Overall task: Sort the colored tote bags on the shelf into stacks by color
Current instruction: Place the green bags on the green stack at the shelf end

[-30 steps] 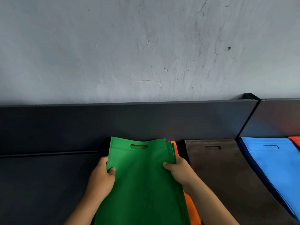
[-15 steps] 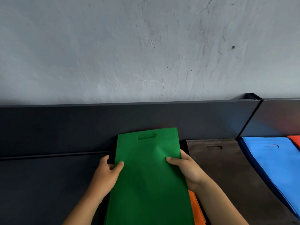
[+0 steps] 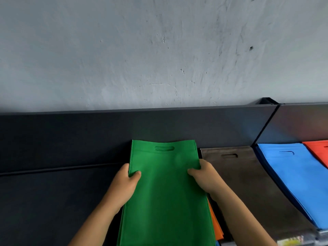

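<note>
Both hands, left (image 3: 124, 185) & right (image 3: 204, 176), are gripping green bags (image 3: 165, 192) by side edges on shelf (image 3: 53, 201). Orange bags (image 3: 215, 226) are peeking out under right grip; brown stack (image 3: 248, 183), blue stack (image 3: 292, 174) already sorted beyond it. Approx. halfway, I'd judge.

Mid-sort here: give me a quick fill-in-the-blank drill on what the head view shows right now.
1. Both hands, left hand and right hand, grip the flat ____ fabric tote bag.
2. The bag edges peeking out under its right side are ____.
3. Between that pile and the blue tote bag stack lies a ____ tote bag.

Missing words: green; orange; brown
</note>
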{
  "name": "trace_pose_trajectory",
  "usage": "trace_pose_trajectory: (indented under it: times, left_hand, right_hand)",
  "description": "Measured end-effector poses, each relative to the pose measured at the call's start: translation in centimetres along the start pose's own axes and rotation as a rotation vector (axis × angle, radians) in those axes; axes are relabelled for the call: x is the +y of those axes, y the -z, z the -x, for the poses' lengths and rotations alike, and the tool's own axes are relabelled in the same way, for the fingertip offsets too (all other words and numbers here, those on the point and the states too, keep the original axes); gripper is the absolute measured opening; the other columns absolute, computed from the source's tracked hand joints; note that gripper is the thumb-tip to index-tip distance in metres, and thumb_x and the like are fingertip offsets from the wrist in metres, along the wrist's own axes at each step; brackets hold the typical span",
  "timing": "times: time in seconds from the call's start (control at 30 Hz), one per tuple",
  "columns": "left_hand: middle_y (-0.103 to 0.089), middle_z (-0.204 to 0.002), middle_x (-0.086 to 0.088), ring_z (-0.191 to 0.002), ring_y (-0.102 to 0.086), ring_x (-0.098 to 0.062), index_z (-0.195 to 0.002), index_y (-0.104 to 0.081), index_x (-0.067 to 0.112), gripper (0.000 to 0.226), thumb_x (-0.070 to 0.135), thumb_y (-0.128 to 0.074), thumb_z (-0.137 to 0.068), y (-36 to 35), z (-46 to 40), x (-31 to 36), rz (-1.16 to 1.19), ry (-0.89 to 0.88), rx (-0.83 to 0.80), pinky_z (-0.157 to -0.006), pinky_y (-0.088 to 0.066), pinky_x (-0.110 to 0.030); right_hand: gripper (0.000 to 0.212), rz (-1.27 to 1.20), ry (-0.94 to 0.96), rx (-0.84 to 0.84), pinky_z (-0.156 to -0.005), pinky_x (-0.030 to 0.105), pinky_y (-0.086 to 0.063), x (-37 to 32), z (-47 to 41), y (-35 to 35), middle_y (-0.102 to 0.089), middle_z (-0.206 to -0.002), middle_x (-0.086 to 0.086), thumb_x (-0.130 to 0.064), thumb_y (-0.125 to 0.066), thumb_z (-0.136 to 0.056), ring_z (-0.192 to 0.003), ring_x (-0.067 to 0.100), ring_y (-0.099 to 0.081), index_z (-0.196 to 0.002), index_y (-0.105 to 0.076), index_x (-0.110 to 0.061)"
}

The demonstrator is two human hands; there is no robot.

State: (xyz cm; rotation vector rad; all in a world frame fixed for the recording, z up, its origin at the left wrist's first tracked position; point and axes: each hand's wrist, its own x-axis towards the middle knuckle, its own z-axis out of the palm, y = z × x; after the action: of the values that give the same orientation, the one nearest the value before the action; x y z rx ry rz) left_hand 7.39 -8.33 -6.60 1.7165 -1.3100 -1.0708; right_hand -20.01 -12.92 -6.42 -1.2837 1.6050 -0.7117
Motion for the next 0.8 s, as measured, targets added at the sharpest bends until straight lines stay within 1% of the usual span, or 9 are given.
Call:
trace_pose_trajectory:
  times: [0.07, 0.17, 0.23, 0.33, 0.43, 0.57, 0.67, 0.77, 0.8]
  left_hand:
    - [-0.070, -0.112, 0.012, -0.101, -0.068, -0.013, -0.115, -0.059, 0.036, 0.014, 0.029, -0.058, -0.103, -0.1, -0.1, -0.2, -0.010, 0.005, -0.002, -0.080, -0.055, -0.030]
    - [-0.068, -0.112, 0.012, -0.100, -0.068, -0.013, -0.116, -0.056, 0.036, 0.015, 0.028, -0.057, -0.104, -0.3, -0.1, -0.2, -0.029, -0.012, -0.018, -0.077, -0.054, -0.029]
    - [-0.070, -0.110, 0.008, -0.098, -0.069, -0.018, -0.114, -0.057, 0.036, 0.013, 0.027, -0.057, -0.104, -0.5, -0.3, -0.1, -0.023, -0.013, -0.027, -0.078, -0.057, -0.034]
    - [-0.071, -0.107, 0.002, -0.095, -0.071, -0.027, -0.113, -0.059, 0.032, 0.012, 0.025, -0.057, -0.103, -1.1, -0.2, 0.5, -0.019, -0.007, -0.034, -0.082, -0.060, -0.048]
    - [-0.071, -0.103, -0.003, -0.094, -0.071, -0.034, -0.109, -0.059, 0.030, 0.010, 0.024, -0.057, -0.102, -2.2, 0.0, 1.6, -0.029, -0.010, -0.067, -0.082, -0.060, -0.052]
    - [-0.071, -0.103, 0.000, -0.093, -0.071, -0.028, -0.108, -0.059, 0.029, 0.010, 0.022, -0.056, -0.102, -4.4, 0.6, 3.5, -0.034, -0.036, -0.114, -0.083, -0.059, -0.050]
    - [-0.071, -0.107, 0.003, -0.094, -0.069, -0.021, -0.112, -0.060, 0.028, 0.012, 0.021, -0.057, -0.102, -6.7, 1.4, 5.1, -0.024, -0.058, -0.147, -0.086, -0.059, -0.048]
    - [-0.072, -0.109, 0.003, -0.098, -0.070, -0.019, -0.113, -0.061, 0.026, 0.015, 0.017, -0.057, -0.102, -10.0, 2.4, 7.1, 0.003, -0.088, -0.185, -0.091, -0.058, -0.050]
    - [-0.072, -0.109, 0.003, -0.098, -0.070, -0.019, -0.112, -0.061, 0.026, 0.015, 0.015, -0.056, -0.103, -11.0, 2.8, 7.9, 0.012, -0.098, -0.198, -0.091, -0.058, -0.049]
  right_hand:
    - [0.015, 0.038, 0.012, 0.042, -0.086, 0.044, -0.065, 0.0, 0.5, 0.1, -0.077, -0.106, -0.001, -0.015, -0.066, -0.098, -0.092, 0.020, -0.077, -0.113, -0.065, -0.017]
    - [0.013, 0.074, 0.015, 0.109, -0.076, 0.036, -0.065, 0.3, 1.3, 0.4, -0.077, -0.102, -0.003, -0.016, -0.066, -0.099, -0.087, 0.016, -0.077, -0.111, -0.065, -0.017]
    - [0.016, 0.080, 0.006, 0.145, -0.078, 0.037, -0.066, 0.5, 1.9, 0.7, -0.077, -0.103, -0.003, -0.019, -0.068, -0.097, -0.088, 0.015, -0.077, -0.113, -0.065, -0.018]
    - [0.020, 0.068, -0.008, 0.177, -0.085, 0.042, -0.066, 1.0, 3.2, 1.1, -0.075, -0.108, -0.004, -0.020, -0.069, -0.096, -0.093, 0.016, -0.076, -0.115, -0.062, -0.021]
    - [0.023, 0.010, -0.016, 0.211, -0.085, 0.041, -0.066, 1.6, 4.9, 2.0, -0.075, -0.110, -0.005, -0.017, -0.068, -0.097, -0.094, 0.016, -0.076, -0.118, -0.061, -0.022]
    - [0.025, -0.103, -0.030, 0.256, -0.084, 0.039, -0.067, 2.8, 7.3, 4.5, -0.075, -0.114, -0.006, -0.016, -0.068, -0.100, -0.095, 0.015, -0.078, -0.123, -0.061, -0.025]
    - [0.029, -0.146, -0.034, 0.299, -0.076, 0.031, -0.066, 4.0, 9.3, 7.0, -0.075, -0.114, -0.008, -0.019, -0.068, -0.102, -0.091, 0.013, -0.079, -0.128, -0.059, -0.027]
    - [0.027, -0.214, -0.080, 0.338, -0.080, 0.040, -0.068, 5.9, 11.2, 9.8, -0.075, -0.114, -0.004, -0.023, -0.068, -0.103, -0.088, 0.016, -0.080, -0.127, -0.058, -0.027]
    - [0.024, -0.212, -0.101, 0.352, -0.080, 0.040, -0.068, 6.6, 11.7, 10.8, -0.075, -0.112, -0.003, -0.025, -0.067, -0.103, -0.088, 0.017, -0.080, -0.125, -0.057, -0.026]
